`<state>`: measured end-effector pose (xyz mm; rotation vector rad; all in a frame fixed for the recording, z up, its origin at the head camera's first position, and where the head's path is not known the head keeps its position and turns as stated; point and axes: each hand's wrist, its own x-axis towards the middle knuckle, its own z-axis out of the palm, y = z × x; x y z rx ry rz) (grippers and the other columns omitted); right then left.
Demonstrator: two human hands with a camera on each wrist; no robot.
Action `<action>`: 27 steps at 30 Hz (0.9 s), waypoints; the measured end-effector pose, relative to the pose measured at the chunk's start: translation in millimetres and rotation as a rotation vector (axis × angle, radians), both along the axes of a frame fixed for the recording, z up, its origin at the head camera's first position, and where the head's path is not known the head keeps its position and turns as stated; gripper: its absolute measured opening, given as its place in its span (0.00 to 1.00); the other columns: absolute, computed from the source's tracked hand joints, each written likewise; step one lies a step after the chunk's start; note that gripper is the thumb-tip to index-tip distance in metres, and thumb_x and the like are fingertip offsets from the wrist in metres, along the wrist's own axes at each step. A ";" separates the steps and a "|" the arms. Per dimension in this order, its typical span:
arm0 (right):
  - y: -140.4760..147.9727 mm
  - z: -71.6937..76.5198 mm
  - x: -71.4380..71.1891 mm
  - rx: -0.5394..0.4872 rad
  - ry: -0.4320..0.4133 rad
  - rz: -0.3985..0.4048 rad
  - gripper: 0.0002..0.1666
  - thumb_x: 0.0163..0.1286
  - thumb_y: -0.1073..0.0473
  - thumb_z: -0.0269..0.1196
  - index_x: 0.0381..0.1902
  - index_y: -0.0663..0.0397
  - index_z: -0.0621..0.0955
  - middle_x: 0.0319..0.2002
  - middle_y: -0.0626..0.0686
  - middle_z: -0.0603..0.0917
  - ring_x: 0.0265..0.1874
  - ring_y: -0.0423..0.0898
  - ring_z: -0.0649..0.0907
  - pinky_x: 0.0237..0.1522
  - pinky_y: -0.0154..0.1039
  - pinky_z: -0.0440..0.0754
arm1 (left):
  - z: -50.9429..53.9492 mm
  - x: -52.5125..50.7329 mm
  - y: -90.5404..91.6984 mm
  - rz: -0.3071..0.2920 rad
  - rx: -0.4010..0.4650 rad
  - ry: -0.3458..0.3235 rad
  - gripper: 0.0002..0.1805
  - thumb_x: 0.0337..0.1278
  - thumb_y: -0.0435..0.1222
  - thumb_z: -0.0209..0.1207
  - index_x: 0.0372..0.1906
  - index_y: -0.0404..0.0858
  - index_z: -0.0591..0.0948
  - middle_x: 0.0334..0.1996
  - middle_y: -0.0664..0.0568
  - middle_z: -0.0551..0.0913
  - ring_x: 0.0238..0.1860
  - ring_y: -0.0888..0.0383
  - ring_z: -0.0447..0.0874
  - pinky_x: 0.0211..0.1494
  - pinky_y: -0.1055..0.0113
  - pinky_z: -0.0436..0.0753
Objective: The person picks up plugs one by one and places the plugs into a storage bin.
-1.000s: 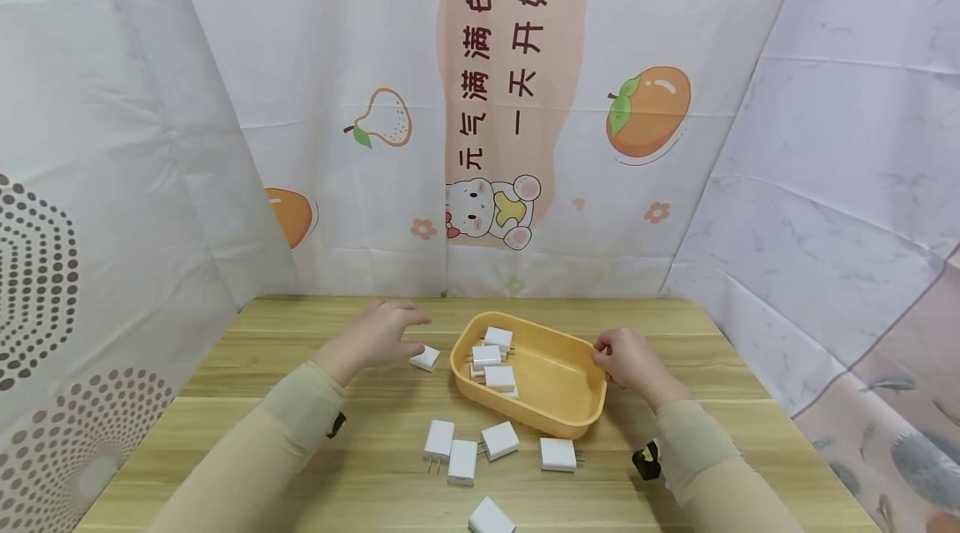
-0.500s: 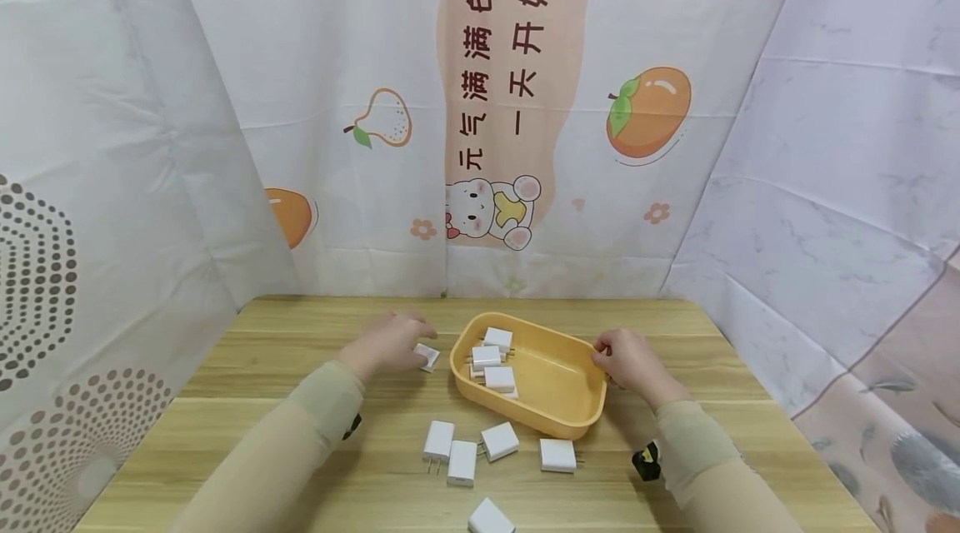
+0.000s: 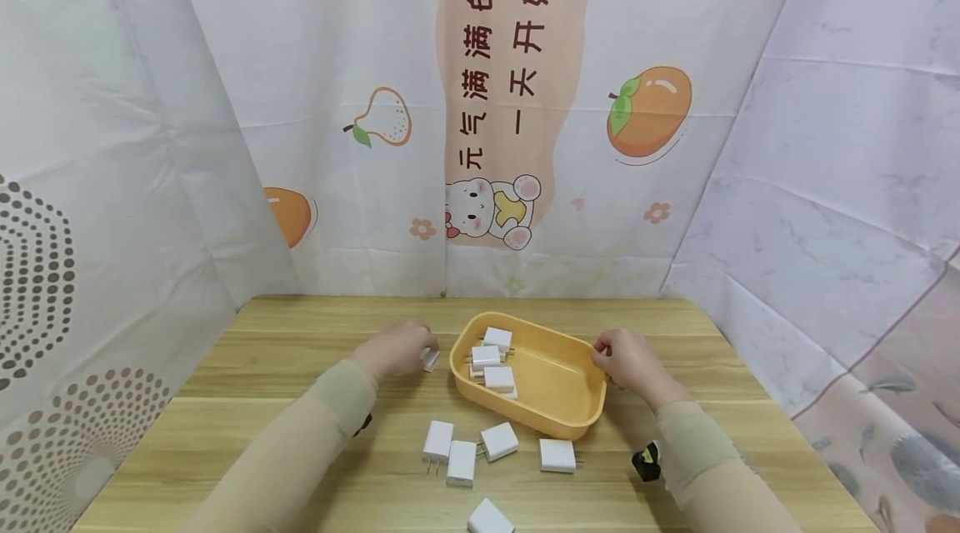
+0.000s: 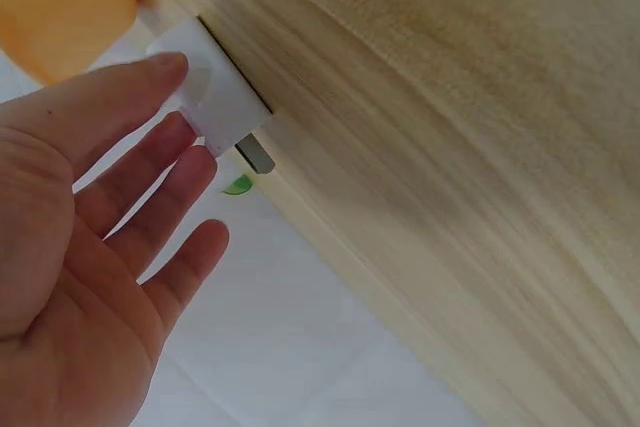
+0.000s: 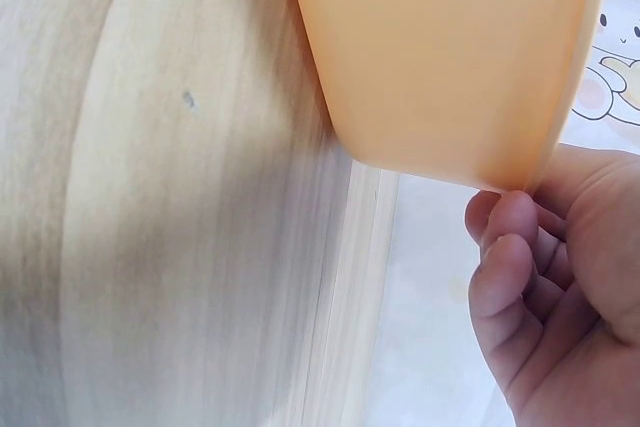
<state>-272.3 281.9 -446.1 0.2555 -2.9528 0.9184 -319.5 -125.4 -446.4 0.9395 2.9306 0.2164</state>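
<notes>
My left hand point(image 3: 397, 348) pinches a white plug-in charger point(image 4: 225, 97) on the wooden table, left of the yellow tray point(image 3: 558, 408). In the left wrist view, the thumb lies across the charger's face with the fingertips at its side, and a metal prong sticks out below. At the tray's right end, my right hand point(image 3: 626, 360) grips the rim between thumb and curled fingers, as the right wrist view also shows. Several white chargers point(image 3: 498, 379) lie heaped in the tray's left part.
In front of the tray, several more chargers lie on the table: a pair close together point(image 3: 461, 463), one with prongs to the left point(image 3: 500, 440), one to the right point(image 3: 557, 455) and one nearest the front point(image 3: 490, 517). A printed curtain point(image 3: 375, 208) hangs behind the table.
My left hand has moved right and down onto the lone charger and closed its fingers on it. The right hand and the tray have stayed in place.
</notes>
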 end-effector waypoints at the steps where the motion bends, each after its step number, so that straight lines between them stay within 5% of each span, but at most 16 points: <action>1: 0.1 -0.1 0.1 -0.003 0.001 -0.001 0.06 0.70 0.66 0.64 0.31 0.58 0.83 0.16 0.50 0.77 0.12 0.43 0.77 0.15 0.37 0.77 | -1.7 -1.9 0.3 -0.001 0.005 -0.002 0.16 0.57 0.26 0.66 0.49 0.44 0.89 0.48 0.50 0.85 0.51 0.51 0.83 0.58 0.56 0.80; 10: 1.3 -2.2 -0.8 0.015 0.023 0.004 0.06 0.69 0.66 0.65 0.31 0.58 0.84 0.16 0.49 0.77 0.12 0.43 0.78 0.15 0.37 0.78 | -3.8 -10.8 4.6 0.026 0.028 -0.034 0.15 0.58 0.24 0.65 0.45 0.43 0.90 0.46 0.51 0.87 0.51 0.52 0.84 0.58 0.56 0.80; 17: 0.6 -4.9 -2.5 0.021 0.048 0.005 0.06 0.68 0.66 0.65 0.29 0.56 0.83 0.16 0.48 0.77 0.12 0.42 0.78 0.15 0.37 0.78 | -5.4 -12.9 6.5 0.051 0.009 -0.037 0.15 0.47 0.23 0.70 0.35 0.45 0.88 0.35 0.57 0.85 0.38 0.59 0.81 0.46 0.61 0.82; 27: -1.3 -0.9 0.6 -0.003 -0.004 -0.007 0.05 0.70 0.66 0.64 0.32 0.58 0.84 0.17 0.50 0.77 0.13 0.43 0.78 0.16 0.37 0.78 | -4.0 -12.9 8.5 0.067 0.000 -0.043 0.14 0.44 0.24 0.72 0.35 0.45 0.88 0.33 0.58 0.84 0.36 0.59 0.79 0.44 0.61 0.81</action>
